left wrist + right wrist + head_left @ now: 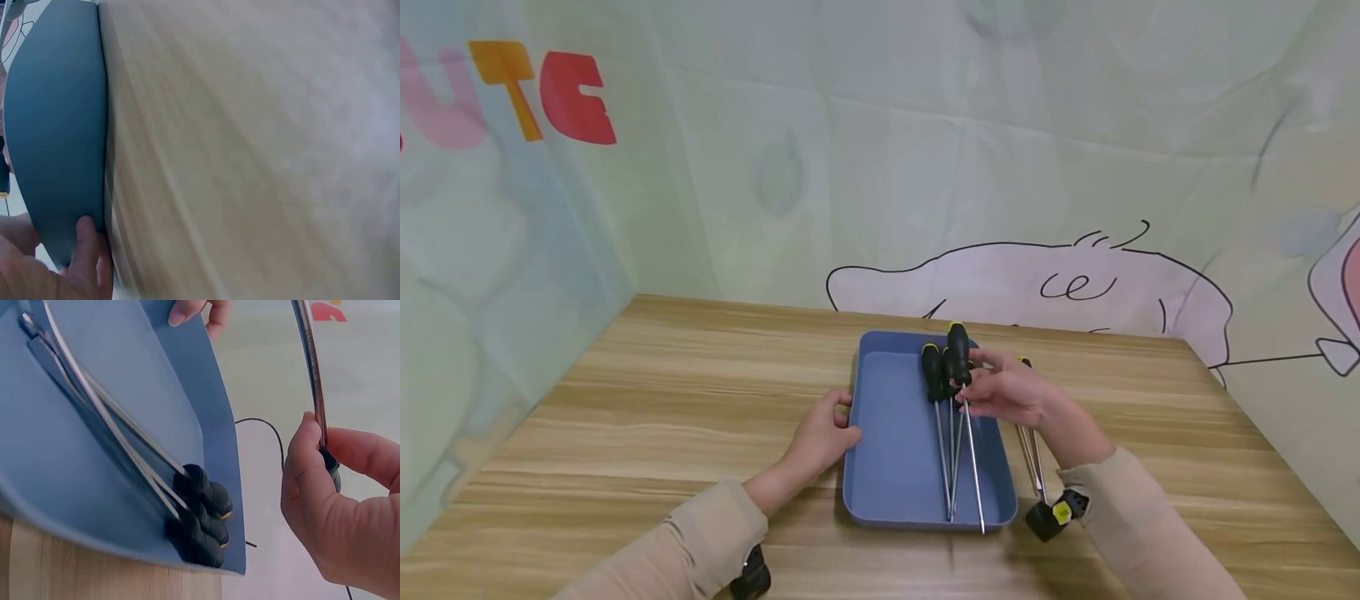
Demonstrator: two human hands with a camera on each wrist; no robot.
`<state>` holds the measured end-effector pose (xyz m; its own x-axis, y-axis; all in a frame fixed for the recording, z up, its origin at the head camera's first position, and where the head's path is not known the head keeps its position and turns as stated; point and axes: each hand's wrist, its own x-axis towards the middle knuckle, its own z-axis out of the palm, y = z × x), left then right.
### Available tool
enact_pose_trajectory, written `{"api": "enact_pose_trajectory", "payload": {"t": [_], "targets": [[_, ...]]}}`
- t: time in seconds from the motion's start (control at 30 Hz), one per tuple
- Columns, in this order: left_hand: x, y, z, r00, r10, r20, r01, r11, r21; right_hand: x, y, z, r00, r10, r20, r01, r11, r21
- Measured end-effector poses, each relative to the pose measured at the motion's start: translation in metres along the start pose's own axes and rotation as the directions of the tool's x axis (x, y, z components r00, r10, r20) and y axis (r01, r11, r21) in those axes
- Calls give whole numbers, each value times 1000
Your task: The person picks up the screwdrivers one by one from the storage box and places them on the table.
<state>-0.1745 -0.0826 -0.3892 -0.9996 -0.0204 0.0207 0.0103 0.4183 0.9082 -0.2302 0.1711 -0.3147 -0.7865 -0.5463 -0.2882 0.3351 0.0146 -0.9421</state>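
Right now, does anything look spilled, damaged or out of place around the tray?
Nothing stands out as spilled, damaged or misplaced. Three screwdrivers lie close together in the tray, handles at one end. More screwdrivers beside it are partly hidden by the right hand.

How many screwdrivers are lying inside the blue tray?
3: a left screwdriver, a middle one and a right one, handles side by side in the tray. The right hand holds another screwdriver, not counted.

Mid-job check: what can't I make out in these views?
- Head: screwdrivers beside the tray, handles mostly hidden by the right hand.
- Left wrist: the tray's inside, behind its own wall.
- Right wrist: tip of the held screwdriver, cut off by the top edge.
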Motion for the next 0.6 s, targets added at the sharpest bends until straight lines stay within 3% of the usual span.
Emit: {"api": "enact_pose_trajectory", "payload": {"t": [0.33,0.6], "targets": [[1,-1,1,1000,-8,4,8,1000,-11,-12,-1,-12,999,-21,42,21,1000,21],[1,-1,0,1000,3,0,-3,1000,-13,-20,-3,-19,1000,-16,7,16,1000,26]]}}
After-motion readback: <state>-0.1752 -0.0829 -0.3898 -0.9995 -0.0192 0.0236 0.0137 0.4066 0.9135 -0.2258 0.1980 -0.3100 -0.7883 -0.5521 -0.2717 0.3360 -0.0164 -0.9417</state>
